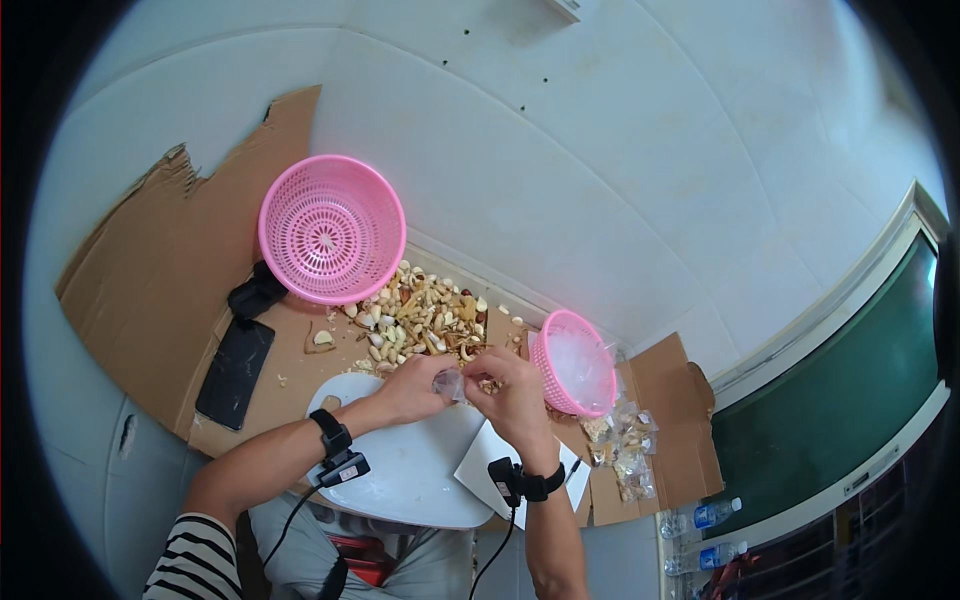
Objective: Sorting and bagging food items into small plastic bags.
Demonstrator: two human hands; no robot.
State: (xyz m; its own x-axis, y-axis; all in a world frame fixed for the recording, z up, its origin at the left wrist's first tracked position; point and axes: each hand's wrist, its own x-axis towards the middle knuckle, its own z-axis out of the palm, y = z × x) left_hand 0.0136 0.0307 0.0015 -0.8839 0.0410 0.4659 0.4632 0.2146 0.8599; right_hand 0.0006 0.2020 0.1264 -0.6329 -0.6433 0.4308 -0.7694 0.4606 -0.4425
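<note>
Pinching a clear plastic bag [449, 385], partly hidden by fingers [488, 367].

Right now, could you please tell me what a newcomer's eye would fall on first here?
Probably the large pink basket, its open top facing the camera, left of centre. Next comes the heap of pale and brown pieces at its lower right. Near the centre, the left hand holds a small clear bag, the right hand close beside it.
</note>
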